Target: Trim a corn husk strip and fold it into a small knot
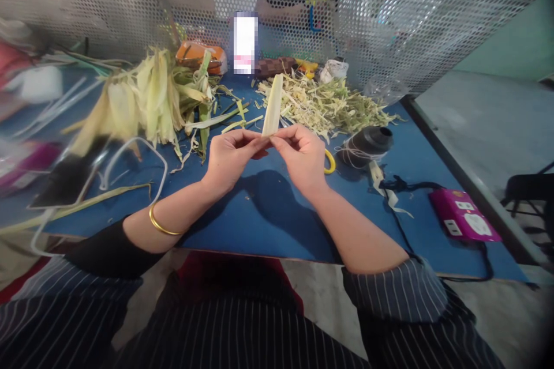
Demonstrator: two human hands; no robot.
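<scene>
Perforated metal panels (95, 6) stand behind a blue worktop (303, 236) littered with dried plant matter. In the head view, the only one, I see a person working at it with two bare hands. One pale strip, apparently corn husk (272, 106), rises upright between them, near the middle. Fingers of the left hand (231, 155) and right hand (300, 158) pinch its lower end from either side, thumbs almost meeting.

From where I stand, splitting looks the likeliest trouble: the strip seems thin and finely ribbed, and pulling the two pinches apart could tear it lengthwise. A loosened grip might drop it toward the heap of shreds (320, 104) just beyond, where its matching colour would hide it.

A yellow ring handle (330, 161) shows right beside the right hand, so an outward swing could knock it into the dark spool (367, 147), wound with loose thread. On the left, a white cable (162, 161) loops close to the gold bangle (164, 225) and could snag.
</scene>
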